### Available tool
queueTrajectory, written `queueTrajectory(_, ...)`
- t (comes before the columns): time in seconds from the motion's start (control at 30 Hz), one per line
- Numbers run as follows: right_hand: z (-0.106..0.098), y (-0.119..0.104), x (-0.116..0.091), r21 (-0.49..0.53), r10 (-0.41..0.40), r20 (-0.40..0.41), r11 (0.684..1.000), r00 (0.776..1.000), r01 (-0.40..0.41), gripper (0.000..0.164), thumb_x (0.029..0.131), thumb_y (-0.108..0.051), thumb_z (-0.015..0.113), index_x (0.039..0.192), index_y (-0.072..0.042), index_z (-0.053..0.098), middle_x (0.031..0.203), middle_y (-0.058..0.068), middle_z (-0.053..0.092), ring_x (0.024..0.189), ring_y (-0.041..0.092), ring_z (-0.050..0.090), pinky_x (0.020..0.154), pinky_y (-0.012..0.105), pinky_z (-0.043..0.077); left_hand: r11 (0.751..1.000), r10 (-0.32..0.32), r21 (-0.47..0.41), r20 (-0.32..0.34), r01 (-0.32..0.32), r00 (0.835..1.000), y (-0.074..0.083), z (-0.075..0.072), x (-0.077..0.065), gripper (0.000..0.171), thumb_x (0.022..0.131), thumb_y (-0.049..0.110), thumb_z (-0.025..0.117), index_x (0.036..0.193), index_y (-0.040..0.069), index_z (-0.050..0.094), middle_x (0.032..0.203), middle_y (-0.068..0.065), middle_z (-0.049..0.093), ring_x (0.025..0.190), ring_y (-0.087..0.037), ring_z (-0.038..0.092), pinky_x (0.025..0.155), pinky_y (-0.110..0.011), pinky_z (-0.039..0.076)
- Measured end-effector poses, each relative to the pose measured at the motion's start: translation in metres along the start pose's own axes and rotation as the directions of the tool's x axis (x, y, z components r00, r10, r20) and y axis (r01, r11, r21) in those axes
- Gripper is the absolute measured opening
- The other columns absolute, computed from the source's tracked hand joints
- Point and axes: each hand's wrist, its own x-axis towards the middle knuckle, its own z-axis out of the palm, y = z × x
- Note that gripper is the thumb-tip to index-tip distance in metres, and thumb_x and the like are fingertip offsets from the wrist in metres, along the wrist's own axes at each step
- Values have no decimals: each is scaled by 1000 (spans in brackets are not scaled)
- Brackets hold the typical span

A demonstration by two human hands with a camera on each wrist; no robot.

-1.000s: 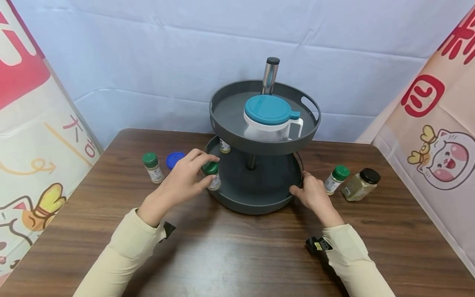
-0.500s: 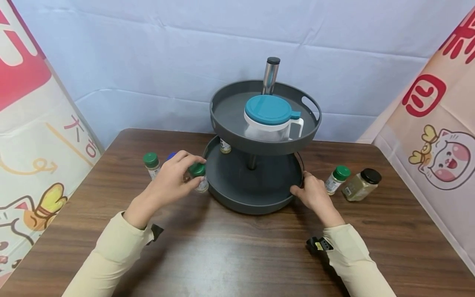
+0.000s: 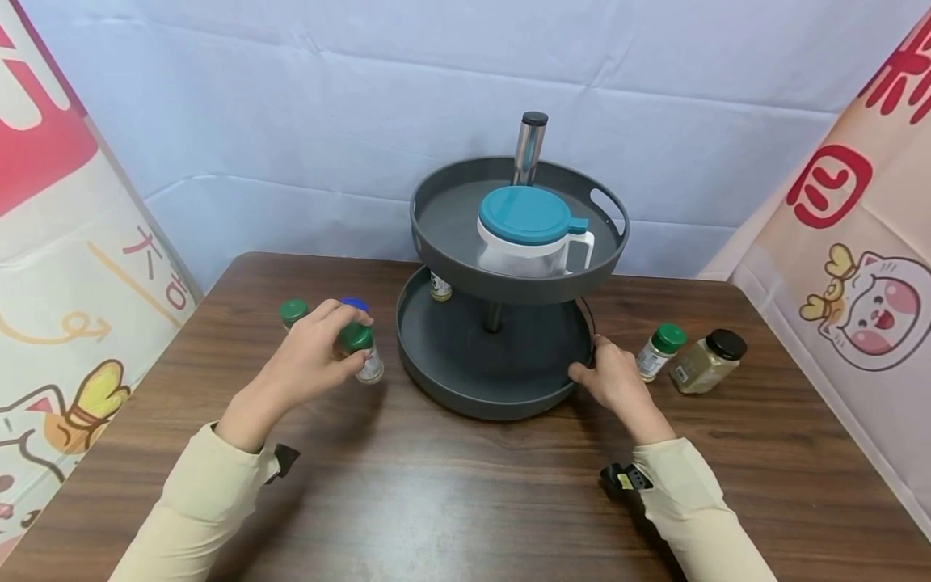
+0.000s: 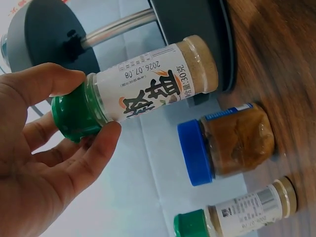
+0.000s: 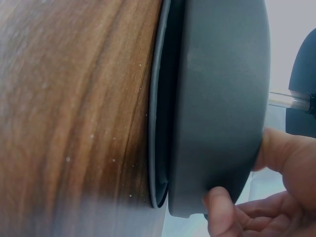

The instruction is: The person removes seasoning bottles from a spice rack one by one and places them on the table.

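My left hand [image 3: 301, 352] pinches a green-capped spice shaker [image 4: 148, 81] by its cap. In the head view the shaker is left of the two-tier grey turntable rack [image 3: 502, 408], over the table. Light brown powder shows through its clear base, below a white label. My right hand [image 3: 617, 376] grips the right wall of the lower tray [image 5: 222, 98], thumb and fingers on either side of the rim. Near the left hand are a blue-lidded jar [image 4: 237, 143] of brown contents and another green-capped shaker [image 4: 252, 212], both partly hidden behind the hand in the head view.
A clear pitcher with a teal lid [image 3: 525, 216] stands on the upper tray [image 3: 447, 250]. One small bottle [image 3: 440, 287] sits at the lower tray's back left. Right of the rack are a green-capped shaker [image 3: 658, 353] and a black-lidded jar [image 3: 704, 368].
My left hand has moved left with the shaker, from the lower tray's left edge to over the table beside it. My right hand has stayed on the tray rim.
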Motion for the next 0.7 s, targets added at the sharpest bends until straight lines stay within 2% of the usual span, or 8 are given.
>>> queueTrajectory(0.23, 0, 0, 0, 0, 7, 10, 1000, 1000, -7, 69, 84, -21, 53, 133, 18, 24, 113, 39, 51, 72, 30, 56, 66, 44, 48, 999, -29, 34, 31, 28, 999, -8, -3, -6, 33, 72, 6, 70, 103, 5, 58, 97, -10, 53, 77, -17, 54, 59, -34, 54)
queueTrajectory(0.43, -1, -1, 0, -1, 13, 15, 1000, 1000, -13, 69, 85, -21, 53, 133, 17, 24, 116, 40, 48, 81, 34, 56, 69, 46, 48, 995, -77, 63, 51, 74, 996, -13, -6, -10, 34, 72, 9, 70, 103, 5, 58, 97, -9, 53, 72, -17, 53, 60, -36, 52)
queueTrajectory(0.7, -1, -1, 0, -4, 12, 15, 1000, 1000, -12, 68, 85, -21, 53, 133, 18, 24, 116, 39, 48, 79, 33, 56, 69, 46, 48, 989, -99, 111, 31, 95, 995, -21, -14, -14, 34, 68, 11, 72, 98, 5, 59, 93, -9, 54, 77, -21, 51, 62, -41, 50)
